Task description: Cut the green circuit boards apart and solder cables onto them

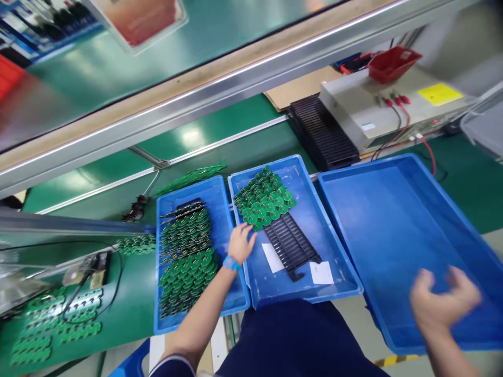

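my left grip (pixel 240 243) spread flat, empty, on middle tray (pixel 332 233) by green boards (pixel 265 199), right grip (pixel 442 301) loosely curled, empty, over big tray (pixel 393 220)

1. This is an electronics factory line: a long green-matted bench (pixel 251 149) runs beside an aluminium rail (pixel 236 86).
2. Blue plastic trays (pixel 326 230) hold batches of small green circuit boards (pixel 265 199) and black slotted racks (pixel 291 243).
3. A grey test unit (pixel 365 112) with red leads (pixel 396 99) stands behind.
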Demonstrator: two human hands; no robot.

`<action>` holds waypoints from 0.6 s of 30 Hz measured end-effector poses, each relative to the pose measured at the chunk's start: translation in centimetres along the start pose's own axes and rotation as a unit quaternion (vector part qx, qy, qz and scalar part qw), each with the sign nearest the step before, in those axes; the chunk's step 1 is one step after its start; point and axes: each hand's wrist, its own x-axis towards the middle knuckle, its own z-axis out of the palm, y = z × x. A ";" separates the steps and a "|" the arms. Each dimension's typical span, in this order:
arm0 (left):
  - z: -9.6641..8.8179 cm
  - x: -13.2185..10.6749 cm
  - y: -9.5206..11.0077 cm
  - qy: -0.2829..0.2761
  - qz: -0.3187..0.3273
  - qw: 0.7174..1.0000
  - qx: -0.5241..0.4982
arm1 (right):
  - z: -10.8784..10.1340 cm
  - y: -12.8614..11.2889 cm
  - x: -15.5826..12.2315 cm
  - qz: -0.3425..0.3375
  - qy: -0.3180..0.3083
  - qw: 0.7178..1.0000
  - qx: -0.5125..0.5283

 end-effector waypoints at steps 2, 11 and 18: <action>-0.7 3.6 -1.0 0.044 -0.019 0.999 -0.005 | 3.0 -7.4 2.7 -0.193 -0.068 0.978 0.037; -2.2 -1.5 -3.1 0.169 -0.106 0.978 -0.062 | 18.6 -30.7 10.2 -0.582 -0.259 0.770 0.018; -2.7 -9.4 -4.4 0.201 -0.187 0.956 -0.107 | 19.0 -31.5 10.6 -0.635 -0.264 0.724 -0.049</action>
